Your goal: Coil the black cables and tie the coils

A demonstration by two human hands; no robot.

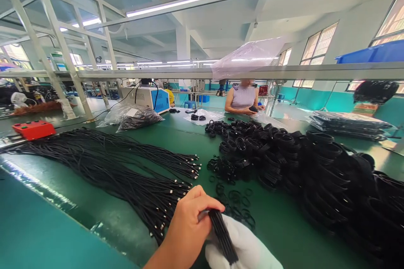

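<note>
Cable coil (pixel 223 235) is pinched at its far end by left hand (pixel 191 220) and gripped in white-gloved right hand (pixel 252 243) above table (pixel 189 134), between straight cables (pixel 107 166) and coil pile (pixel 331 185), apparently so loops are kept flush.

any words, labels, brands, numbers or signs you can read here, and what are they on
No text is readable.
White rectangular slip on the clear plastic bag of black items: any print too small.
Red box with buttons: any markings too blurred.
White boxy machine with blue vented panel: nothing legible.
Black cable coil in the hands: no readable print.
</note>
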